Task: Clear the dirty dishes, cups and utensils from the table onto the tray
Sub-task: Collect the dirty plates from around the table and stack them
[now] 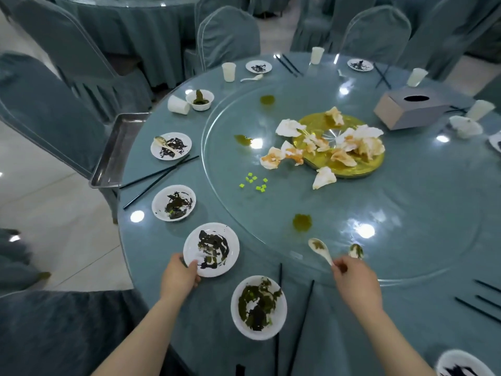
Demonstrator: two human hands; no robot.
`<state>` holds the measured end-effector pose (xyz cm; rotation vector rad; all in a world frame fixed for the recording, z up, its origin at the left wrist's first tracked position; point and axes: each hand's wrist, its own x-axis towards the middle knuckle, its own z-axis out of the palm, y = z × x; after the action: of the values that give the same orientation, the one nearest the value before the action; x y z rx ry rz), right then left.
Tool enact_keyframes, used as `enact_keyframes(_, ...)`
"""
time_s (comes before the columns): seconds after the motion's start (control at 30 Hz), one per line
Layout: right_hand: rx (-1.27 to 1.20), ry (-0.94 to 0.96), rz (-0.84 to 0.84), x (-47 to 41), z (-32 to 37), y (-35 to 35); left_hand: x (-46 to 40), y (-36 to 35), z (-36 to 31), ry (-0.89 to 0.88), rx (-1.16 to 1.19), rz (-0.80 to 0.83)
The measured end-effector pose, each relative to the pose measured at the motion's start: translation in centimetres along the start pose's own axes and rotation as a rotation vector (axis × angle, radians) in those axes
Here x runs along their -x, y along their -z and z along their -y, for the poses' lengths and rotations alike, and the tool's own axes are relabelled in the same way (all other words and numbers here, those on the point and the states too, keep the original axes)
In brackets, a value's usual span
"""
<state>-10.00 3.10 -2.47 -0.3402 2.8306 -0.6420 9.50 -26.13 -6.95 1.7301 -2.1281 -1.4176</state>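
Observation:
My left hand (179,275) grips the near rim of a dirty white plate (214,246) at the table's near-left edge. My right hand (355,280) pinches the handle of a white spoon (320,248) smeared with green, at the rim of the glass turntable (379,213). A second smeared spoon (356,251) lies just right of it. A dirty bowl (259,308) sits between my arms, with black chopsticks (279,308) beside it. The metal tray (119,147) rests at the table's left edge, on a chair. More dirty plates (173,202) (170,146) line the left rim.
White cups (228,72) (178,105) (316,55), a small bowl (199,99) and far plates (258,66) stand around the rim. A gold platter (344,147) with crumpled napkins and a tissue box (412,109) occupy the middle. Covered chairs (227,36) ring the table.

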Motion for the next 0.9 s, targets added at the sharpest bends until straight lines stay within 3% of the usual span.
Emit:
enact_keyframes(0.23, -0.167, -0.144, -0.027, 0.1, -1.3, -0.3, -0.5, 0.0, -0.8, 0.068, 0.054, 0.034)
enact_keyframes(0.5, -0.3, -0.336, -0.133, -0.7, -3.6, 0.3, 0.6, 0.9, -1.8, -0.016, 0.218, -0.026)
enact_keyframes(0.9, -0.175, -0.272, -0.114, -0.6, -4.6, 0.2, 2.5, 0.7, -4.8, -0.053, 0.31, 0.003)
